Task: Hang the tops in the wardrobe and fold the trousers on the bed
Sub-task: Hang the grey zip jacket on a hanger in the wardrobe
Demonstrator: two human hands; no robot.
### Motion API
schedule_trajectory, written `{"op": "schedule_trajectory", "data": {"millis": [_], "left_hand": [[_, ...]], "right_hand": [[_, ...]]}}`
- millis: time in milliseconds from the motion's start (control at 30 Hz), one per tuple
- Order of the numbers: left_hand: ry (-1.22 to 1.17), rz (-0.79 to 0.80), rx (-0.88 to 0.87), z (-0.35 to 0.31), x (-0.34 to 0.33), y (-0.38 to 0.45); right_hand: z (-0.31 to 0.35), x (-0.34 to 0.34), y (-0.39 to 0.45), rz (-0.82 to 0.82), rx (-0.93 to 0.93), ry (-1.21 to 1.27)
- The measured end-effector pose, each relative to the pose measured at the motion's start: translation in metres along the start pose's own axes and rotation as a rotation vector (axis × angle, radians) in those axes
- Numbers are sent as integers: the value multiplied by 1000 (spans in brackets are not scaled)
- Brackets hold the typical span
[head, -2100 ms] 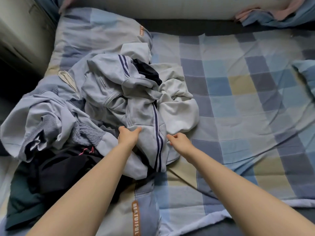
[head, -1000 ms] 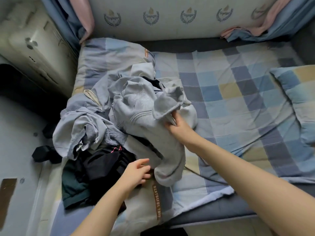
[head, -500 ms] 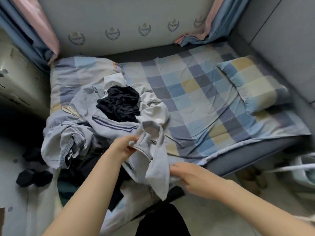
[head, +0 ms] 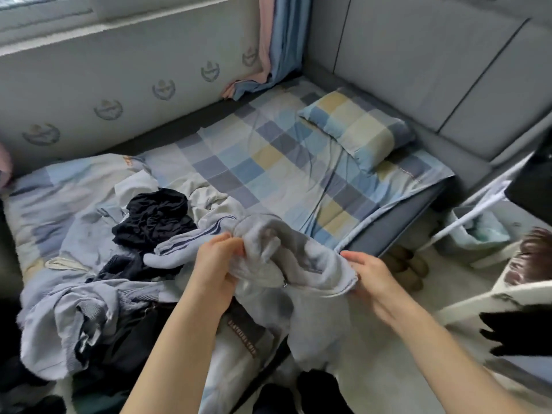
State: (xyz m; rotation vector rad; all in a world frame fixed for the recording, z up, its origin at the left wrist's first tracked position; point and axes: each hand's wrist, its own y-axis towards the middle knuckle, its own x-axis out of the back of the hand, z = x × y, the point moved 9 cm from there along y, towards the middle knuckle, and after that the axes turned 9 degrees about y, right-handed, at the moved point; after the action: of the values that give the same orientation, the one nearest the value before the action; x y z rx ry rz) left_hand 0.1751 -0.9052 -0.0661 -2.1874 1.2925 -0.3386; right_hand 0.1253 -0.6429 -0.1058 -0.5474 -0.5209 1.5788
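Head view: I have the left hand (head: pixel 219 265) clamped on a bunched fold of the grey top (head: pixel 280 264), and the right hand (head: pixel 369 274) pinching its zip edge. The top hangs lifted off the near edge of the bed (head: pixel 268 162), one striped sleeve trailing onto the clothes pile (head: pixel 98 294). My judgement: sorting step, one top picked out. Next it must be shaken open and the shoulders found. No wardrobe in view.

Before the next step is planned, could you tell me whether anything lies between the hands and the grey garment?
Nothing does: the left hand and right hand already grip the grey garment, lifted off the clothes pile.
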Motion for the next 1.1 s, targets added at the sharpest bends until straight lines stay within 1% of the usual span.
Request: {"op": "schedule_trajectory", "data": {"millis": [33,67,100,133,167,233,267,300,333,400,467,500,567,633,667,767,833,867,967,1033,1100], "left_hand": [[41,56,-38,-9,-15,-12],[68,101,-82,-16,-25,-21],[94,156,-112,-23,-44,-32],[104,203,-131,-27,-60,-41],[113,242,-141,-30,-76,-49],[131,311,-172,-36,-113,-69],[145,345,-189,-37,-132,-78],[146,381,-201,-38,-149,-89],[154,435,-213,-38,-171,-103],[166,523,-244,-36,-209,-126],[191,582,-267,-33,-238,-146],[212,615,-267,-28,-260,-156],[251,627,-253,-13,-295,-168],[306,606,-234,-1,-322,-170],[336,610,-208,11,-343,-172],[441,548,-132,46,-392,-170],[582,527,-165,69,-428,-177],[656,538,-183,80,-443,-181],[858,684,-203,124,-499,-215],[999,781,-285,149,-532,-237],[1198,814,-456,174,-569,-258]], "right_hand": [[12,17,-6,-101,66,30],[26,33,-13,-204,161,-4],[41,48,-24,-282,273,-62],[52,56,-33,-314,359,-146],[59,56,-42,-288,404,-247],[48,54,-45,-167,346,-475],[35,59,-41,-109,285,-574],[23,64,-39,-63,231,-628],[13,79,-39,-71,177,-612],[2,119,-47,-141,133,-465],[-1,157,-61,-178,131,-386],[-3,187,-72,-213,119,-305],[-10,249,-95,-273,76,-50],[-10,305,-117,-354,78,182],[-11,340,-133,-413,88,280],[-4,414,-174,-547,171,507],[3,455,-202,-611,247,586],[7,466,-212,-617,284,615],[9,507,-248,-642,356,671],[6,526,-266,-658,373,704],[-2,548,-285,-684,391,742]]}}
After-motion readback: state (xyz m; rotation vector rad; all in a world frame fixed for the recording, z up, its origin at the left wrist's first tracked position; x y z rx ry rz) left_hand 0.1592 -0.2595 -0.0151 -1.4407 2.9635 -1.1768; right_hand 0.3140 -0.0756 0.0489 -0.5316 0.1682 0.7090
